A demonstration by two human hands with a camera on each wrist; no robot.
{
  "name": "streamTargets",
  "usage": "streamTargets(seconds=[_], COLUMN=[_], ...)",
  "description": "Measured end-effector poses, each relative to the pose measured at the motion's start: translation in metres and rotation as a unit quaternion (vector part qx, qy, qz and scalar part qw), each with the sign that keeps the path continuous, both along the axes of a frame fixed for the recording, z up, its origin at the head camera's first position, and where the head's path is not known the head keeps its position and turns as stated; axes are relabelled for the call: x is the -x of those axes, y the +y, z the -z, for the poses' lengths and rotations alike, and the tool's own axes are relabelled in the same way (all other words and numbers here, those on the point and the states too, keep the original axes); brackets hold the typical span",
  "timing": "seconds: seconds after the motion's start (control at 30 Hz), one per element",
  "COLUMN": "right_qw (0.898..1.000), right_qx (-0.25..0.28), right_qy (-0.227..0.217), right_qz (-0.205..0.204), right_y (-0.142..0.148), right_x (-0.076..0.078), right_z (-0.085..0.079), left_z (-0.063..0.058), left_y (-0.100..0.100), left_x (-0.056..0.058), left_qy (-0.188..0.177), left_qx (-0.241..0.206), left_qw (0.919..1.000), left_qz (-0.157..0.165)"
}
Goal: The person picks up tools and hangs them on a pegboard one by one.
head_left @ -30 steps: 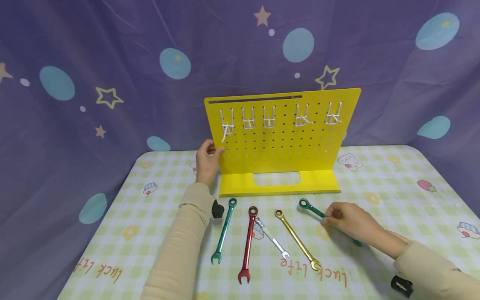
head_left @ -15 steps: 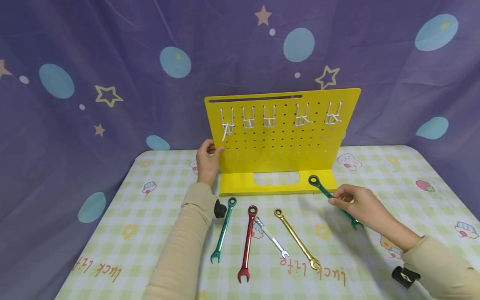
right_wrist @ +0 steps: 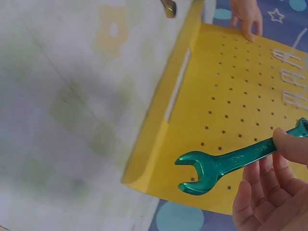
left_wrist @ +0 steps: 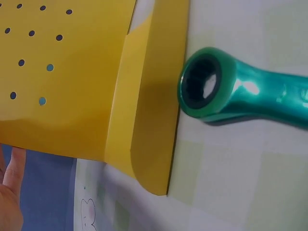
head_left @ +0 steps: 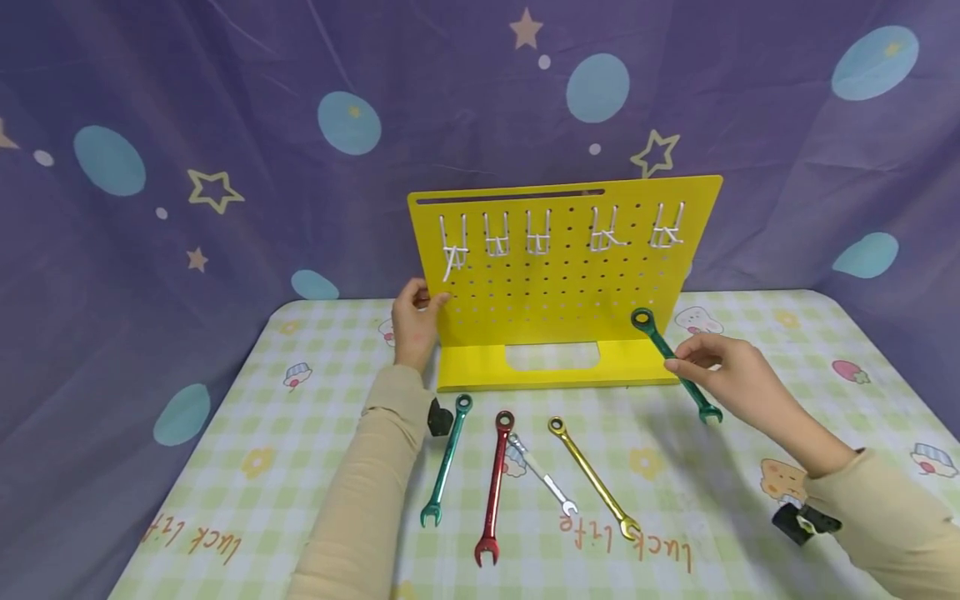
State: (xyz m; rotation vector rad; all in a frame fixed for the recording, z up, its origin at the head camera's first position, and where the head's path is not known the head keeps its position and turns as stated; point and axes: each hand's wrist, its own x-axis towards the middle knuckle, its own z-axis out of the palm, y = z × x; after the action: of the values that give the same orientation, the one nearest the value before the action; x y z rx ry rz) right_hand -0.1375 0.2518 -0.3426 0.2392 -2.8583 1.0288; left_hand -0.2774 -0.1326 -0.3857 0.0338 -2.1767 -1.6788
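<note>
My right hand (head_left: 731, 375) pinches a green ratcheting wrench (head_left: 658, 343) between thumb and fingers, raised off the table in front of the pegboard's right side. Its ring end points up; the open end hangs lower, and in the right wrist view that forked end of the wrench (right_wrist: 245, 155) shows large. At the yellow pegboard's (head_left: 487, 364) left edge, my left hand (head_left: 415, 329) grips with the thumb in front and the other fingers partly hidden behind. Several white wire hooks (head_left: 537, 244) line the board's upper part, bearing no wrenches.
On the checked tablecloth (head_left: 337, 467) before the board lie another green wrench (head_left: 447, 462), a red wrench (head_left: 496, 492), a small silver wrench (head_left: 546, 477) and a gold wrench (head_left: 595, 479). A patterned purple curtain (head_left: 247, 108) hangs behind the table.
My right hand has lifted the green wrench from the table and carried it up and slightly right, toward the board's lower right. The left hand keeps its place on the board's edge.
</note>
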Motion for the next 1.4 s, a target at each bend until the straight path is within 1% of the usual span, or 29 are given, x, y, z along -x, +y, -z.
streamTargets(seconds=[0.3,0.43,0.6,0.73,0.83,0.97,1.13,1.4], right_qw=[1.000,1.000,0.999,0.998,0.997,0.996,0.996,0.996], right_qx=[-0.003,-0.001,0.010,0.029,0.041,0.053,0.056,0.056], right_qy=[0.022,0.016,-0.001,-0.015,-0.016,-0.022,-0.031,-0.029], right_qz=[0.003,0.018,0.041,0.051,0.056,0.062,0.065,0.070], right_y=[0.008,0.010,0.012,0.015,0.017,0.019,0.022,0.023], right_x=[0.013,0.016,0.021,0.025,0.029,0.035,0.042,0.052], right_z=[-0.026,-0.035,-0.043,-0.045,-0.046,-0.046,-0.045,-0.041], left_z=[-0.002,-0.002,-0.003,-0.002,-0.002,-0.001,0.001,0.001], left_y=[0.000,0.001,0.002,0.001,0.001,0.001,0.001,0.001], left_x=[-0.002,-0.001,0.001,0.000,-0.001,-0.002,-0.001,-0.002], left_qy=[0.001,0.004,0.010,0.005,0.002,-0.005,-0.008,-0.008], left_qx=[-0.005,-0.001,0.004,0.012,0.019,0.012,-0.002,-0.004], left_qw=[1.0000,1.0000,0.9999,0.9998,0.9998,0.9999,0.9999,0.9999], left_qz=[0.000,-0.001,-0.005,-0.012,-0.011,-0.009,-0.008,-0.008])
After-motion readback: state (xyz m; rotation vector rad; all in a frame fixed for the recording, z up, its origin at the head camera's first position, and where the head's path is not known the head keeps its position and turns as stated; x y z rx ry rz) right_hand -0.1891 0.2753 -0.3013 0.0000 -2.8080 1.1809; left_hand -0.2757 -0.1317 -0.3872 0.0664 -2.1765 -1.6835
